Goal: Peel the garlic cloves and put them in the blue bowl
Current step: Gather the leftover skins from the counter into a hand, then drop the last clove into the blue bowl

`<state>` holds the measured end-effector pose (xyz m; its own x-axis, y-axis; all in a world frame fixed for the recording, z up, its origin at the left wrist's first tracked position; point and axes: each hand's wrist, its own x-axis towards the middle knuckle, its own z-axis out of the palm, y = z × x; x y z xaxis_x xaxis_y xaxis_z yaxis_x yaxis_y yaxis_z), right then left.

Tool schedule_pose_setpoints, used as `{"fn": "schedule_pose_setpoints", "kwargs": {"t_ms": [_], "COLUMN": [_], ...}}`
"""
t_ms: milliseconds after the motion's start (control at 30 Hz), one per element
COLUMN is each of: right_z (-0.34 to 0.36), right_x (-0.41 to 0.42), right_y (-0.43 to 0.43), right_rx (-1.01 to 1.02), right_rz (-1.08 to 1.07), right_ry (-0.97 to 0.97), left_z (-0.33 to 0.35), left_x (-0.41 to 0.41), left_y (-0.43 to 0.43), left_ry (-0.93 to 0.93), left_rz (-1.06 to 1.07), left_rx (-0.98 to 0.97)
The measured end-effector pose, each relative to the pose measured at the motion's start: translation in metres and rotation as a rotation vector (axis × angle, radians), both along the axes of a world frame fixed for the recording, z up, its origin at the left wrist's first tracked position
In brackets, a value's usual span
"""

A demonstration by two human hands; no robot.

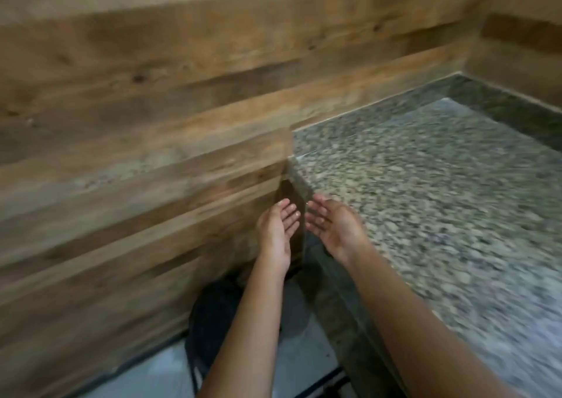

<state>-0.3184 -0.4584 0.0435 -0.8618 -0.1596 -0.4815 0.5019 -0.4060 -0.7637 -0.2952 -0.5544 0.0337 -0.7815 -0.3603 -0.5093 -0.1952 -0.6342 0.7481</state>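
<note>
Wood wall [152,99] is filling the left and top of the frame, blurred. Granite counter [441,200] is taking up the right side. Dark bin [213,315] is sitting low centre. Left hand [275,233] and right hand [336,227] are hovering at centre, palms facing, fingers loosely straight, holding nothing. Garlic, bowl: can't see either.

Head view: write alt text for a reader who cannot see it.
Two bare hands, the left hand and the right hand, reach forward side by side with relaxed fingers, holding nothing, at the corner where a speckled granite countertop meets a wood-plank wall. The picture is motion-blurred, and no garlic or bowl is in view.
</note>
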Motion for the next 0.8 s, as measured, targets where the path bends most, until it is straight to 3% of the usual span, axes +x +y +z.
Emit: {"fn": "schedule_pose_setpoints", "kwargs": {"t_ms": [200, 533, 667, 800], "right_z": [0.052, 0.054, 0.038, 0.025], "right_x": [0.041, 0.177, 0.216, 0.238], "right_y": [0.174, 0.432, 0.485, 0.504], "right_rx": [0.039, 0.184, 0.164, 0.189], "right_rz": [-0.351, -0.725, -0.768, -0.787], "right_ry": [0.095, 0.036, -0.007, -0.045], "left_z": [0.051, 0.046, 0.024, -0.001], "left_x": [0.013, 0.11, 0.139, 0.148], "left_y": [0.169, 0.431, 0.48, 0.491], "left_ry": [0.106, 0.114, 0.083, 0.06], "left_rz": [-0.352, -0.793, -0.92, -1.018], "left_rx": [-0.028, -0.018, -0.148, -0.414]}}
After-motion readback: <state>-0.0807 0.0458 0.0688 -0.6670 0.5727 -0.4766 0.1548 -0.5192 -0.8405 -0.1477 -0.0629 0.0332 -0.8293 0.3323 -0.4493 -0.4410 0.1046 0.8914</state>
